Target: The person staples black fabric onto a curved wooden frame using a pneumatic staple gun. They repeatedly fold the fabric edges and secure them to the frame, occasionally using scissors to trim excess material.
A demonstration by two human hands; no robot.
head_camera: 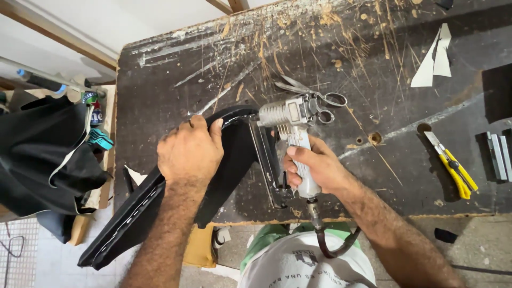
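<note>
My left hand [190, 152] grips the top edge of a long black upholstered panel [133, 213] that rests against the front of the dark workbench [213, 64]. My right hand [314, 168] holds a silver pneumatic staple gun [290, 120] by its handle, with its nose pressed against the panel's upper end. An air hose [333, 242] hangs down from the gun's handle toward my body.
Scissors [314, 96] lie on the bench just behind the gun. A yellow utility knife [453, 168] and strips of staples [498, 154] lie at the right. White paper scraps [434, 58] sit at the back right. Black fabric [42, 154] is piled at the left.
</note>
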